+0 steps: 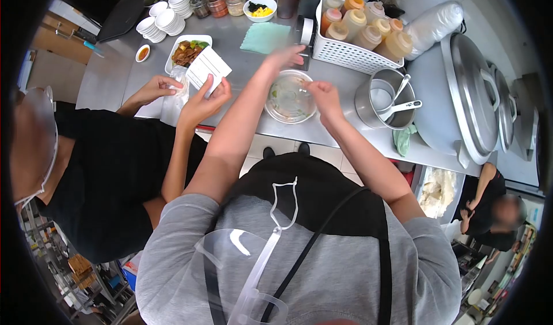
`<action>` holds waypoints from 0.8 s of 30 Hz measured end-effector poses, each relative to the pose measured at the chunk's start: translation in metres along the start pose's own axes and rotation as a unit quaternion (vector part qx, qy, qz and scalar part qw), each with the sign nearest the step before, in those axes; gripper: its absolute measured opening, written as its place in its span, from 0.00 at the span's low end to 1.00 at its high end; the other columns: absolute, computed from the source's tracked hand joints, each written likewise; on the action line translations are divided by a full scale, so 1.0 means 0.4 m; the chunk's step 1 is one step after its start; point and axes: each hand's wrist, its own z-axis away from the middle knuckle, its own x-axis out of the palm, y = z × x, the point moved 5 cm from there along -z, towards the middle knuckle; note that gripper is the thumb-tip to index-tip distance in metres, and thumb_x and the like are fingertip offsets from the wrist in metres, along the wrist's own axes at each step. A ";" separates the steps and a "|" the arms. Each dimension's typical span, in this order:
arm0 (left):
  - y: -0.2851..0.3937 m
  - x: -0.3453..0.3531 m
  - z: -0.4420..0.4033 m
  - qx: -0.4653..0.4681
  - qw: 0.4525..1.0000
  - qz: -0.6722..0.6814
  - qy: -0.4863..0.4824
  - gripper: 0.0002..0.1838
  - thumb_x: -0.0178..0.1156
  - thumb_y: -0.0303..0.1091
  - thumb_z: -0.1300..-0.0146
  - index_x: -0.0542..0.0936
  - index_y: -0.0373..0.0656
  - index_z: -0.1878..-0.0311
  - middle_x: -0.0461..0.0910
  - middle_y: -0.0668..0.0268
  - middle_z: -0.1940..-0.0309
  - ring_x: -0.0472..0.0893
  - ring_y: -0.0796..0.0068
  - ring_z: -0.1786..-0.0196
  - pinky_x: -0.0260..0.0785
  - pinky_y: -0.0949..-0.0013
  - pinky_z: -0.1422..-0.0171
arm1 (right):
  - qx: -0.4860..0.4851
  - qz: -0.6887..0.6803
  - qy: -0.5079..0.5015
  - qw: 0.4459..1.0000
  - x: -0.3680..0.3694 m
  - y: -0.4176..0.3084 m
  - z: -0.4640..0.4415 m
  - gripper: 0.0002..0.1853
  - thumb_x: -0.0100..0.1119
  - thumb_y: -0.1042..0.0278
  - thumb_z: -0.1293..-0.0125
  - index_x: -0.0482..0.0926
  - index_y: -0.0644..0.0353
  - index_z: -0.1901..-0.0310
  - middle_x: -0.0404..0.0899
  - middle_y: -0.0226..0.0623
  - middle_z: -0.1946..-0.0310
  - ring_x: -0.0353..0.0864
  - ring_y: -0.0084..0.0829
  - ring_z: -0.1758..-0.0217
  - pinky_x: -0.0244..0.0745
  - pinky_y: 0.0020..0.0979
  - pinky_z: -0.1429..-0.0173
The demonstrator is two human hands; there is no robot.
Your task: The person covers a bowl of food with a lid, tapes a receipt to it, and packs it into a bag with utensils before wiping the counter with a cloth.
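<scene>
On the counter [127, 86] in front of the person sits a round container [282, 118], see-through on top, with bits of green showing inside. The right hand [324, 99] is at its right edge, fingers drawn together – whether that grip pinches the rim or only rests against it, I cannot tell. The left hand [284, 56] is blurred, stretched past the container's far side, its fingers near a white roll [307, 31] on a black device; I cannot tell whether its grip is released or on something. A teal cloth [265, 39] lies just left of that device. To the right stand a white basket [352, 56] of squeeze bottles [368, 37] and, nearer, a metal pot [370, 114] with a white-handled spoon [401, 108] leaning in it. On the left a co-worker holds a white slip [208, 69] in one hand – the other touches a clear bag [176, 103] – beside a white tray of cooked food [189, 52]
</scene>
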 end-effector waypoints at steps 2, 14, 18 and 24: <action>0.009 0.003 0.001 0.022 0.999 -0.032 0.029 0.15 0.60 0.39 0.59 0.79 0.39 0.69 0.78 0.63 0.69 0.75 0.73 0.68 0.67 0.69 0.62 | -0.050 0.051 0.040 0.997 0.004 -0.008 0.018 0.08 0.57 0.67 0.49 0.77 0.64 0.74 0.75 0.35 0.73 0.70 0.22 0.68 0.62 0.22 0.62; 0.056 0.027 0.016 0.140 0.756 -0.547 0.332 0.07 0.60 0.37 0.60 0.80 0.45 0.76 0.79 0.62 0.73 0.77 0.64 0.70 0.66 0.70 0.61 | -0.007 0.053 0.010 0.999 -0.023 0.007 -0.022 0.09 0.59 0.65 0.51 0.77 0.62 0.72 0.74 0.28 0.78 0.68 0.18 0.74 0.61 0.20 0.67; 0.153 0.019 0.123 0.266 0.952 -0.114 0.105 0.08 0.60 0.31 0.53 0.79 0.39 0.69 0.78 0.67 0.73 0.75 0.79 0.69 0.64 0.75 0.59 | -0.026 0.039 -0.057 0.997 -0.017 -0.063 0.014 0.09 0.59 0.65 0.49 0.78 0.61 0.68 0.74 0.26 0.76 0.67 0.15 0.73 0.61 0.18 0.67; 0.253 -0.018 0.267 0.285 0.950 0.116 0.050 0.06 0.61 0.28 0.52 0.79 0.41 0.68 0.78 0.68 0.71 0.73 0.84 0.67 0.62 0.79 0.59 | -0.102 -0.005 -0.083 0.991 0.024 -0.213 0.084 0.07 0.56 0.70 0.46 0.77 0.62 0.66 0.76 0.26 0.75 0.69 0.14 0.71 0.63 0.17 0.63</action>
